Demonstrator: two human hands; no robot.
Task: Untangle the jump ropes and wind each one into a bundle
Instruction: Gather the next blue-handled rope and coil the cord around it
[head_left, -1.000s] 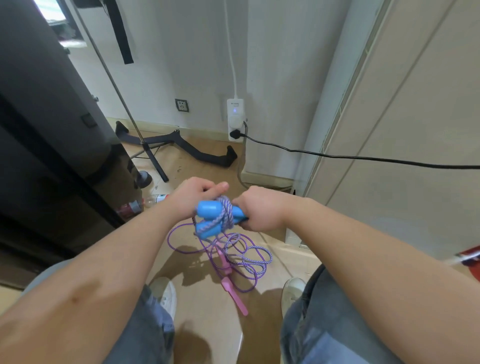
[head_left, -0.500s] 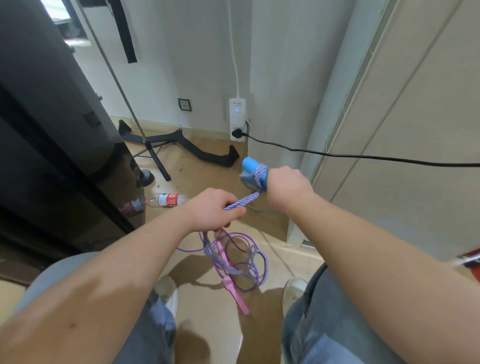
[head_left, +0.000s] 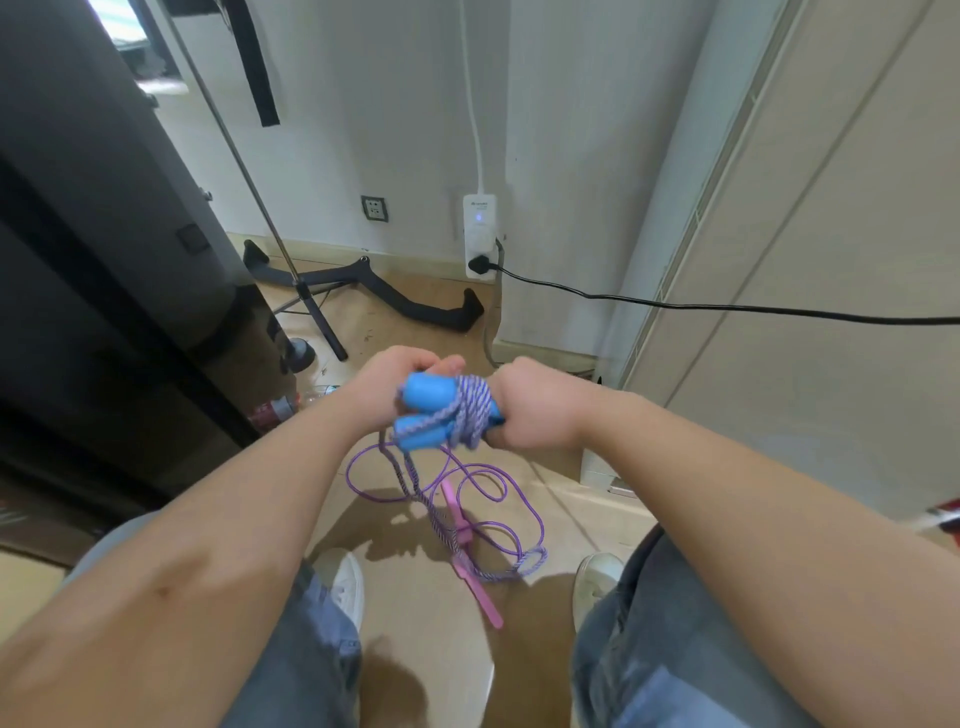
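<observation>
the wooden floor is stretching out under the seated person, with a dark cabinet standing at the left. both forearms are reaching forward over the knees. the right hand is gripping one end of the two blue handles, fingers wrapped tightly round them. the left hand is curling at their other end, holding the braided rope, which is lying in several turns around the handles' middle. its loose length is hanging down to the floor between the two white shoes, tangling there with the thin purple rope and its pink handles. a plastic bottle is lying beside the cabinet.
</observation>
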